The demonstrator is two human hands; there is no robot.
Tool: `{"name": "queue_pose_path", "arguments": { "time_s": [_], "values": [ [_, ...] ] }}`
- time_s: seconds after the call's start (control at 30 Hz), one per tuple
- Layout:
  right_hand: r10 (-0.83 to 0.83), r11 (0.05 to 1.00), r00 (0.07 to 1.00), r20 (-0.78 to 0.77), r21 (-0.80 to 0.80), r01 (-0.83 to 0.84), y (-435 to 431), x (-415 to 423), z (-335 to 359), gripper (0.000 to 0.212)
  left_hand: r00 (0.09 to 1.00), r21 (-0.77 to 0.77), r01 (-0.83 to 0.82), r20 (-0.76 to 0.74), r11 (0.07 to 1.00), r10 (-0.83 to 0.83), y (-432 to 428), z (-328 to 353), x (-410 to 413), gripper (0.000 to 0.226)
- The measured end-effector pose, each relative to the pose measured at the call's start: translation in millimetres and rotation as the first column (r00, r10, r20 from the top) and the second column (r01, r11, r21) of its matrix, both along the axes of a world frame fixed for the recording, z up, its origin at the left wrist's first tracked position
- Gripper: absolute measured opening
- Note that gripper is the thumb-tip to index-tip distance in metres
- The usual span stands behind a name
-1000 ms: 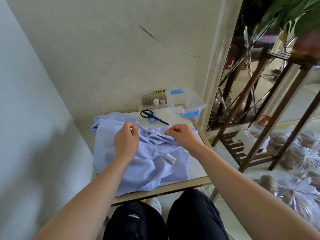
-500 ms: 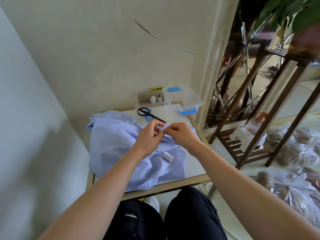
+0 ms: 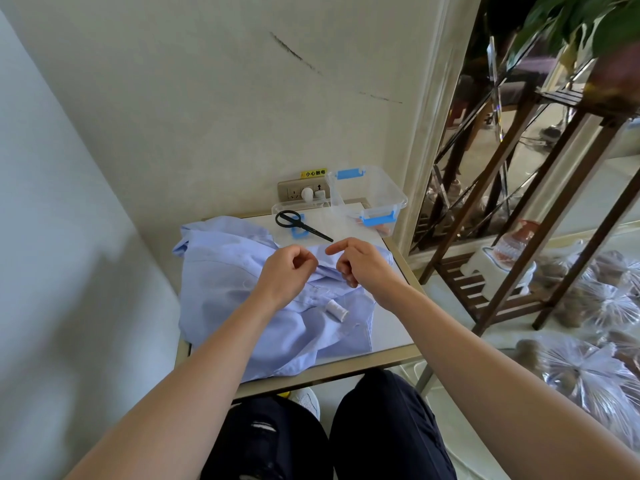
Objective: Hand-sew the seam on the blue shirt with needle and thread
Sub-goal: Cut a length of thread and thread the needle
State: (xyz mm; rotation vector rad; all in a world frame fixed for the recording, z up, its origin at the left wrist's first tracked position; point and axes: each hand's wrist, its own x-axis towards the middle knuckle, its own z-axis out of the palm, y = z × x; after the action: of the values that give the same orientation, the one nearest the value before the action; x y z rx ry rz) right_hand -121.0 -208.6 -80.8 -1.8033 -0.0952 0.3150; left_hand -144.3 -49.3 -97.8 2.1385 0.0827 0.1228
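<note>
Blue shirt (image 3: 225, 271) lies crumpled on table (image 3: 391, 327), thread spool (image 3: 336, 309) on it. L hand (image 3: 289, 270) & R hand (image 3: 360, 263) both curled over a fold; can't tell if either pinches anything. Cloth's light, floppy: pinch both layers right beside seam.

Straight beyond my left grip (image 3: 288, 271), on the wall (image 3: 207, 116), a small yellow sticker (image 3: 313, 173) sits just above the socket (image 3: 300, 192). Its dark characters read 小心触电; a tiny mark at its left end is too small to read.
</note>
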Motion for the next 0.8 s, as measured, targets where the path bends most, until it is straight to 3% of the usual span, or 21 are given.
{"name": "queue_pose_path", "arguments": {
  "time_s": [0.2,0.8],
  "values": [
    [-0.007,1.0,1.0,-0.001,0.027,0.007,-1.5,-0.4,-2.8,0.038,1.0,-0.125,-0.011,-0.01,0.992,0.01,0.5,2.0,-3.4,0.014],
    [0.011,0.998,0.999,0.047,0.066,-0.014,-8.2,-3.7,-3.5,0.037,0.994,-0.019,0.047,0.098,0.999,-0.045,-1.6,-1.9,-4.6,0.008]
  ]
}}
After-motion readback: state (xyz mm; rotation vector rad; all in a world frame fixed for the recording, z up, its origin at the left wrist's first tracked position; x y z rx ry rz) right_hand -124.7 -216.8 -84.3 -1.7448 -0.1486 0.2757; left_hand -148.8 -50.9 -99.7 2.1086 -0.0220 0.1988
